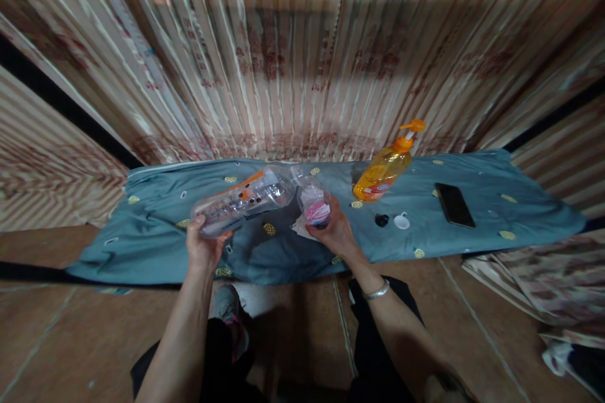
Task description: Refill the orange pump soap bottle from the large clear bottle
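My left hand (205,239) is closed around the base of a large clear plastic bottle (236,201) with an orange and printed label. The bottle lies tilted, its neck pointing right. In my right hand (333,230) is a smaller clear bottle (312,195) with a pink and white label, held upright with a lean to the left. The two bottle mouths meet or nearly meet; I cannot tell whether they touch. Something pale like paper (302,227) lies under the smaller bottle, partly hidden by my right hand.
On the blue-green cloth (161,201) with yellow prints stand a pump bottle (384,170) of orange liquid, a black cap (381,220), a white cap (401,221) and a dark phone (454,204). A striped curtain (293,63) hangs behind. Dark bars (70,101) run along the sides.
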Demonstrator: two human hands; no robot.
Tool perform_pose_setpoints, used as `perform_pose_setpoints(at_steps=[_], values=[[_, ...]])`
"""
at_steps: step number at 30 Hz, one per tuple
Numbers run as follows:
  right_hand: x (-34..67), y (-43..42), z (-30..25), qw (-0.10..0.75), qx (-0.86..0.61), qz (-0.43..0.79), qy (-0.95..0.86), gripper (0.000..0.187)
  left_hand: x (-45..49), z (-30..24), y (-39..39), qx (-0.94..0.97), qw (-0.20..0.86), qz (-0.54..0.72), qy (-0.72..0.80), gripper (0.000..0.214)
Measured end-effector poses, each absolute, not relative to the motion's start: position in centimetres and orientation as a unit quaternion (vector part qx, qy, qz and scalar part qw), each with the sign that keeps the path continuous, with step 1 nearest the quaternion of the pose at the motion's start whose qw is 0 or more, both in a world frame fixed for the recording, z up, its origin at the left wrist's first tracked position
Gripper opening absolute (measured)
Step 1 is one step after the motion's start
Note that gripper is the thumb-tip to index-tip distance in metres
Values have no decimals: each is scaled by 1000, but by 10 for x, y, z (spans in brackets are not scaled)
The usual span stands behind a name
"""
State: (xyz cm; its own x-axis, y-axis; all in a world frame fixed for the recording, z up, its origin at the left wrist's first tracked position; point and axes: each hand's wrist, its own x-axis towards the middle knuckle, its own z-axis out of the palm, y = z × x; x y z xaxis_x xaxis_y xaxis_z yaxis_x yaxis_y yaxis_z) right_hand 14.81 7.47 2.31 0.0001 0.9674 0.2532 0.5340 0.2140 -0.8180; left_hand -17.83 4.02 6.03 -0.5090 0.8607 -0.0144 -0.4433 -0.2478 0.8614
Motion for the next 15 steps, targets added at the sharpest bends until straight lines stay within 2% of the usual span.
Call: perform_pose_setpoints(at_steps=[7,15], values=[[142,75,10,437,-565,227,-662,94,-190,67,48,281,406,781,382,46],[138,74,9,436,-571,224,-659,92,-197,78,52,299,375,791,380,56]])
